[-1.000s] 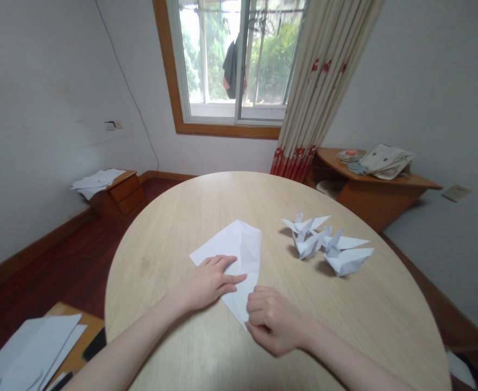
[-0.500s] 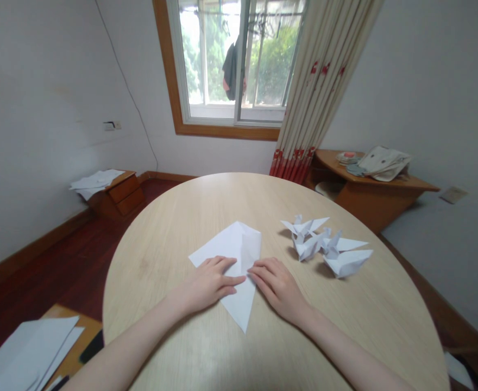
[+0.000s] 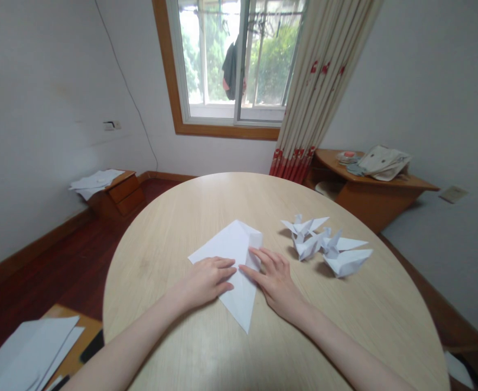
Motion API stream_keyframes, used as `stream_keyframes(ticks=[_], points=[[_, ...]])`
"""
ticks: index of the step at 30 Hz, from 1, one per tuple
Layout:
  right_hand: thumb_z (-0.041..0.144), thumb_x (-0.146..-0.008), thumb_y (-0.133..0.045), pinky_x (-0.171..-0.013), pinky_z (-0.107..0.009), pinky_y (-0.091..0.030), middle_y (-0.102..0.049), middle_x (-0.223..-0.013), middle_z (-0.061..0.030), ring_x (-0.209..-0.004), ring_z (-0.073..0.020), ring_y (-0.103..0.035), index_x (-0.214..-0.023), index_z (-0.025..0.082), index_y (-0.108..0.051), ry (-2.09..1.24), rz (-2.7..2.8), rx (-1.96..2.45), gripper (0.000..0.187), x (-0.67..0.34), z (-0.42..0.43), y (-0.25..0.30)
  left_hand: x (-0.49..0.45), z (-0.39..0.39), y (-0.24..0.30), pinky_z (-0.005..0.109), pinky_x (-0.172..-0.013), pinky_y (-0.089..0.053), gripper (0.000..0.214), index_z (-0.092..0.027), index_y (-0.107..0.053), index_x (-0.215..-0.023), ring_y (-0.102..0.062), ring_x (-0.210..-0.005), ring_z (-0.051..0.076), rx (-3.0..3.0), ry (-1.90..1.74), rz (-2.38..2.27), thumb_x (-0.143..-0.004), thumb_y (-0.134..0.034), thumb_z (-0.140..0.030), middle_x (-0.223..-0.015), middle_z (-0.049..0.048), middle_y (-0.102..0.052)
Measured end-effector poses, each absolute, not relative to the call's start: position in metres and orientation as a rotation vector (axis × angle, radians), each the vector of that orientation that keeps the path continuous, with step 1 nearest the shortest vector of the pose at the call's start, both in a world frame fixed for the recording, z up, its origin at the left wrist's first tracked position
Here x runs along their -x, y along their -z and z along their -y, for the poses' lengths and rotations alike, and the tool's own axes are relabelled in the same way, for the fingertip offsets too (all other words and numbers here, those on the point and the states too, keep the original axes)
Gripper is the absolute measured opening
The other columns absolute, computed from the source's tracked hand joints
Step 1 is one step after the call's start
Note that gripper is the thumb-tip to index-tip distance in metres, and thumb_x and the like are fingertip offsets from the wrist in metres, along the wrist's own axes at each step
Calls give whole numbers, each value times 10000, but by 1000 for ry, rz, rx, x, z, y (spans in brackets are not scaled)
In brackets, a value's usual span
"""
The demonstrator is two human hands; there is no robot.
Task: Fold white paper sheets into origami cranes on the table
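Observation:
A partly folded sheet of white paper [image 3: 214,247] lies on the round table, with one point towards me and a folded flap along its right side. My left hand [image 3: 211,279] rests flat on the paper's left and middle part, fingers stretched out. On the right, my right hand [image 3: 275,274] touches the folded flap, thumb and forefinger spread apart near the centre crease. The fingertips of both hands are close together but apart. Folded white paper cranes [image 3: 304,244] stand in a cluster just right of my right hand.
The round wooden table [image 3: 169,217] fills the middle. A stack of white paper [image 3: 23,347] lies on a low wooden surface at lower left. A small drawer cabinet [image 3: 123,193] stands far left, a corner shelf [image 3: 385,201] with a cloth bag [image 3: 385,163] far right.
My right hand has shifted up and left onto the flap, its thumb and forefinger now spread. The left hand's fingers have drawn back slightly and closer together. The flap's inner edge has moved right.

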State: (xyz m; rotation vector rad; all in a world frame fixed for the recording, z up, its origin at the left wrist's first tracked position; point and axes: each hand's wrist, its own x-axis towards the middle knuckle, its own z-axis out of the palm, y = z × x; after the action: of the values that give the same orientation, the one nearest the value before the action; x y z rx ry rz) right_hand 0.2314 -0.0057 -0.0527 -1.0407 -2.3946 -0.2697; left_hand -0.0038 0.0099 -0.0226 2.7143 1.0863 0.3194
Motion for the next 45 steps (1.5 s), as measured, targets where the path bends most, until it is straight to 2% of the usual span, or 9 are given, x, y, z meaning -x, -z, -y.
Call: stream_keyframes(ticks=[4, 9, 13, 16, 26, 35, 37, 40, 45], points=[[47, -866, -467, -999, -488, -303, -533, -1345, -100, -1259, -276, -400, -1159, 253, -610, 333, 2345, 958, 385, -233, 7, 46, 4, -10, 24, 420, -979, -424, 321, -246, -593, -1258, -565, -1161, 260, -2752, -323, -1122, -964, -500, -338, -1366, 82, -547], [21, -874, -424, -986, -428, -311, -691, -1111, -75, -1136, -228, -543, -1047, 198, -635, 297, 2307, 842, 326, -239, 6, 36, 3, -10, 23, 411, -934, -434, 291, -221, -622, -1206, -575, -1092, 258, -2779, -282, -1164, -979, -471, -321, -1336, 82, -567], [44, -854, -427, -928, -413, -366, -725, -915, -60, -904, -206, -622, -927, 193, -663, 222, 2305, 894, 288, -244, 3, 35, 3, -10, 22, 387, -868, -455, 292, -217, -649, -1157, -572, -1038, 252, -2780, -281, -1198, -991, -433, -321, -1297, 79, -588], [48, -840, -436, -898, -401, -392, -729, -870, -55, -797, -192, -624, -872, 187, -663, 210, 2317, 921, 268, -245, 1, 38, 4, -10, 22, 379, -863, -456, 293, -222, -650, -1153, -564, -1033, 246, -2791, -281, -1205, -992, -422, -314, -1290, 71, -590], [179, -937, -431, -929, -423, -456, -719, -1093, -118, -993, -223, -671, -1080, 150, -666, 90, 2396, 1082, 277, -239, 3, 45, 4, -11, 22, 373, -871, -462, 286, -196, -637, -1184, -549, -1008, 241, -2813, -256, -1174, -976, -472, -300, -1327, 64, -573], [270, -941, -503, -1006, -469, -445, -602, -1290, -171, -1210, -281, -557, -1221, 137, -620, 169, 2562, 1162, 331, -239, 3, 50, 4, -8, 15, 381, -874, -465, 297, -202, -614, -1225, -540, -966, 237, -2784, -241, -1096, -960, -507, -284, -1360, 38, -558], [276, -939, -514, -1023, -479, -431, -575, -1320, -178, -1242, -289, -527, -1243, 125, -606, 154, 2575, 1178, 352, -239, 3, 51, 4, -8, 16, 385, -892, -464, 299, -208, -616, -1224, -545, -1014, 245, -2777, -242, -1084, -957, -515, -293, -1357, 44, -559], [279, -943, -506, -1046, -494, -406, -518, -1377, -179, -1293, -296, -470, -1284, 111, -572, 121, 2588, 1217, 385, -239, 4, 52, 5, -8, 18, 403, -996, -414, 330, -194, -620, -1223, -487, -1209, 277, -2765, -272, -1067, -931, -557, -334, -1369, 69, -547], [237, -961, -455, -1079, -534, -350, -457, -1438, -119, -1352, -285, -388, -1347, 163, -512, 98, 2632, 1269, 397, -241, 1, 53, 5, -7, 18, 445, -1129, -260, 573, -176, -559, -1306, -394, -1348, 285, -2704, -228, -1027, -836, -644, -493, -1431, 127, -461]])
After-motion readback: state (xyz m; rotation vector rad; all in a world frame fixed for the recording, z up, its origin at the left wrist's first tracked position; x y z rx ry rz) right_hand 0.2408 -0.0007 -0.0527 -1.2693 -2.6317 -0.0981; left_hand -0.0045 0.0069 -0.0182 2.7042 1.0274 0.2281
